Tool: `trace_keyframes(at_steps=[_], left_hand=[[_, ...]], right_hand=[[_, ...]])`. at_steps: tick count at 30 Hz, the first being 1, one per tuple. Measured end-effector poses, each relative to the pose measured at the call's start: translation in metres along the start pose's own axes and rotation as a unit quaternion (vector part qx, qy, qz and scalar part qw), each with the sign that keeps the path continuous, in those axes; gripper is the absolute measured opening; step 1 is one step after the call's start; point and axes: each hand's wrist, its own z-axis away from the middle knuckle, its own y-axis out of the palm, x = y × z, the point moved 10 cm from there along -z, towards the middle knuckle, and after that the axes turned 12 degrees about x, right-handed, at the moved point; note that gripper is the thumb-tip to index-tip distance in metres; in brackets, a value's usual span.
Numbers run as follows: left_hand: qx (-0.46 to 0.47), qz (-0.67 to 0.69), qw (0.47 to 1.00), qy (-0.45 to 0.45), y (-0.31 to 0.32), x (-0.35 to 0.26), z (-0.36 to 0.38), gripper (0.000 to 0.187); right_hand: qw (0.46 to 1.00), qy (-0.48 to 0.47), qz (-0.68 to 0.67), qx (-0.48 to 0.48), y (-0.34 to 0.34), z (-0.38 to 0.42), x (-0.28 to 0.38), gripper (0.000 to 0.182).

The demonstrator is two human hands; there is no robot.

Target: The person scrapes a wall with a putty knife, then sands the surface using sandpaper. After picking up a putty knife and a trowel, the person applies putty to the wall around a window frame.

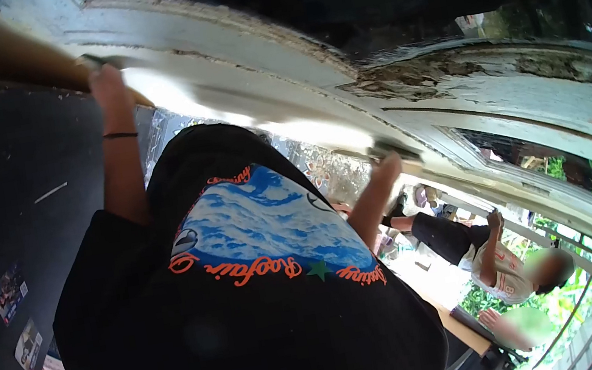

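My left hand [109, 86], with a dark band at the wrist, is raised at the upper left. Its fingers are closed round a small dark object [91, 61] beside a brown wooden surface [25, 61] and a long pale panel [221, 93]. Right of centre, my right hand [388, 169] is closed at the panel's lower edge, on a dark, flat, blurred thing [395, 153]. Motion smears its fingers. Neither held object is clear enough to name. A black shirt [257, 336] with a blue wave print fills the middle and hides part of both arms.
A person [501, 254] in a pale shirt and dark shorts stands at the right, near another partly seen person [513, 329]. Peeling, damaged wood [448, 78] runs along the upper right. Small pictures [10, 293] are on the dark surface at the left. Greenery shows behind.
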Motion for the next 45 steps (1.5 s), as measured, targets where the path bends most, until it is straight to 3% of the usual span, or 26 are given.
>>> trace_keyframes(at_steps=[1,2,3,4,5,7,9,10,11,12,14,17,22,26,30,33,36,39,42,45], left_hand=[[-0.002,0.023,1.000,-0.002,0.017,-0.012,0.002,0.012],[0.060,0.146,0.986,0.054,0.020,-0.034,0.014,0.008],[0.066,0.142,0.986,0.048,0.019,-0.048,0.023,0.008],[0.058,0.278,0.955,0.085,0.016,-0.067,0.032,0.009],[0.046,0.408,0.904,0.119,0.014,-0.081,0.039,0.012],[0.035,0.528,0.835,0.150,0.011,-0.077,0.044,0.016],[0.004,0.486,0.846,0.218,-0.019,-0.067,0.035,0.019],[0.001,0.488,0.848,0.208,-0.026,-0.060,0.029,0.019],[0.056,0.800,0.594,0.058,0.002,-0.038,0.022,0.022],[0.095,0.963,0.231,-0.101,0.030,-0.040,0.031,0.024],[0.112,0.958,0.244,-0.097,0.027,-0.030,0.028,0.023],[0.161,0.946,0.262,-0.100,0.052,-0.048,0.029,0.025],[0.151,0.963,0.189,-0.121,0.043,-0.064,0.039,0.031],[0.208,0.944,0.207,-0.148,0.058,-0.072,0.038,0.030],[0.195,0.949,0.209,-0.134,0.045,-0.067,0.038,0.030],[0.177,0.955,0.199,-0.133,0.058,-0.070,0.030,0.030],[0.211,0.961,0.154,-0.088,0.068,-0.076,0.021,0.031],[0.211,0.955,0.190,-0.081,0.040,-0.066,0.039,0.032],[0.207,0.957,0.188,-0.074,0.037,-0.073,0.047,0.031],[0.202,0.948,0.238,-0.070,0.048,-0.078,0.044,0.029]], right_hand=[[0.963,-0.062,0.215,0.152,0.044,0.013,-0.004,0.024],[0.869,-0.178,0.382,0.259,0.087,0.039,-0.009,0.022],[0.736,-0.229,0.549,0.323,0.144,0.083,-0.008,0.021],[0.889,-0.010,0.254,0.381,0.152,0.072,-0.048,0.020],[0.940,0.175,-0.088,0.278,0.155,0.069,-0.086,0.019],[0.923,0.207,-0.137,0.294,0.177,0.066,-0.098,0.032],[0.919,0.212,-0.151,0.297,0.189,0.072,-0.074,0.034],[0.890,0.193,-0.180,0.372,0.202,0.086,-0.055,0.035],[0.856,0.177,-0.207,0.440,0.207,0.100,-0.041,0.036],[0.855,0.183,-0.203,0.441,0.204,0.103,-0.042,0.036],[0.889,0.174,-0.110,0.410,0.197,0.098,-0.049,0.037],[0.882,0.197,-0.145,0.402,0.196,0.092,-0.066,0.034],[0.867,0.248,-0.122,0.415,0.195,0.104,-0.064,0.026],[0.870,0.256,-0.129,0.400,0.192,0.103,-0.061,0.026],[0.877,0.240,-0.104,0.403,0.195,0.112,-0.046,0.028],[0.884,0.258,-0.077,0.382,0.188,0.095,-0.071,0.030],[0.881,0.276,-0.066,0.378,0.189,0.088,-0.081,0.031],[0.897,0.240,-0.058,0.367,0.193,0.108,-0.053,0.031],[0.895,0.227,-0.055,0.379,0.195,0.098,-0.063,0.030],[0.893,0.238,-0.060,0.378,0.192,0.088,-0.080,0.030]])
